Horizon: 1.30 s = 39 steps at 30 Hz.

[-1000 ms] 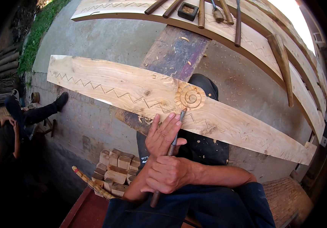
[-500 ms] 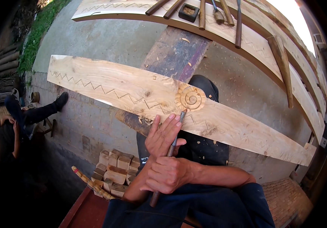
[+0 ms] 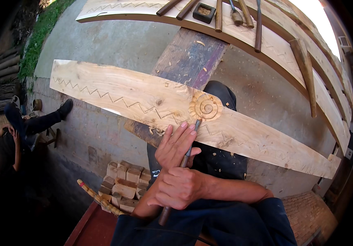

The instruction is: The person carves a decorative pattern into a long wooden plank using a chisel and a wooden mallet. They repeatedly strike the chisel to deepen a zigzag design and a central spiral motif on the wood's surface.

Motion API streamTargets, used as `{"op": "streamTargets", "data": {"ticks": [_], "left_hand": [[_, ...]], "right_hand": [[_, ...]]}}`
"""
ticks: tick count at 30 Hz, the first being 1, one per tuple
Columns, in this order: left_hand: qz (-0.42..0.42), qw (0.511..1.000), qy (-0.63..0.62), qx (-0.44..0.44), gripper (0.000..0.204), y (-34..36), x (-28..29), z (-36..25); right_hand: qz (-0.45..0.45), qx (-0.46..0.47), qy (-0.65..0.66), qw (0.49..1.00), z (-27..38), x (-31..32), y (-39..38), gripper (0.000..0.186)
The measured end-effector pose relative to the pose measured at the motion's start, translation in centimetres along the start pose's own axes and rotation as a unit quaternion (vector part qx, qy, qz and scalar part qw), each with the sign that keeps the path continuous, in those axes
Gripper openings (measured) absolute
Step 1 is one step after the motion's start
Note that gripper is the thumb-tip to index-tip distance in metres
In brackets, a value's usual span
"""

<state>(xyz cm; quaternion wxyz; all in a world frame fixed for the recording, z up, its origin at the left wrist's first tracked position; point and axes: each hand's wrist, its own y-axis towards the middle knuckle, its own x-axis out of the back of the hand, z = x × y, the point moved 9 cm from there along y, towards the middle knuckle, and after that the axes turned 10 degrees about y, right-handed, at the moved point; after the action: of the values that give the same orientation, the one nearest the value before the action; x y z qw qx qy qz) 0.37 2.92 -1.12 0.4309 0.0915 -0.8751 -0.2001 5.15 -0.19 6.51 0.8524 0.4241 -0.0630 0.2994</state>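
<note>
A long pale wooden board (image 3: 115, 88) lies slantwise across my lap and a dark plank. A round spiral rosette (image 3: 206, 105) is carved into it, beside a zigzag line. My right hand (image 3: 179, 187) is wrapped round the wooden handle of a carving chisel (image 3: 187, 157), whose butt sticks out below the fist. On the board's near edge rests my left hand (image 3: 176, 145), fingers stretched out, with the chisel's shaft lodged between them and the thumb. The metal tip meets the wood just below the rosette.
Beyond, a second long board (image 3: 143, 9) carries several tool handles, a small dark box (image 3: 204, 13) and a tapered wooden club (image 3: 305, 76). Wood blocks (image 3: 125, 186) are piled at lower left, near a knobbly stick (image 3: 98, 197). Another person (image 3: 14, 143) sits at far left.
The chisel's handle end has shifted slightly down and left, my right hand with it. My left hand has edged a little left. The board has barely moved.
</note>
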Motion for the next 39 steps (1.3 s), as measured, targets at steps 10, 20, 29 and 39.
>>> {"op": "streamTargets", "data": {"ticks": [10,20,29,39], "left_hand": [[0.023,1.0,0.012,0.007,0.041,0.0,-0.2,0.2],[0.027,0.999,0.014,-0.024,0.048,-1.1,-0.7,-0.6],[0.016,1.0,-0.002,-0.019,0.052,-1.5,-0.9,-0.8],[-0.008,1.0,0.0,-0.028,0.05,-1.5,-1.0,-1.1]], "right_hand": [[0.004,0.0,-0.003,1.0,-0.5,-0.1,-0.3,0.045],[0.002,0.026,0.006,1.0,0.4,1.1,-0.7,0.054],[0.006,0.035,0.011,0.999,0.7,1.2,-1.4,0.053],[0.009,0.049,0.029,0.998,0.9,1.1,-2.5,0.053]]}}
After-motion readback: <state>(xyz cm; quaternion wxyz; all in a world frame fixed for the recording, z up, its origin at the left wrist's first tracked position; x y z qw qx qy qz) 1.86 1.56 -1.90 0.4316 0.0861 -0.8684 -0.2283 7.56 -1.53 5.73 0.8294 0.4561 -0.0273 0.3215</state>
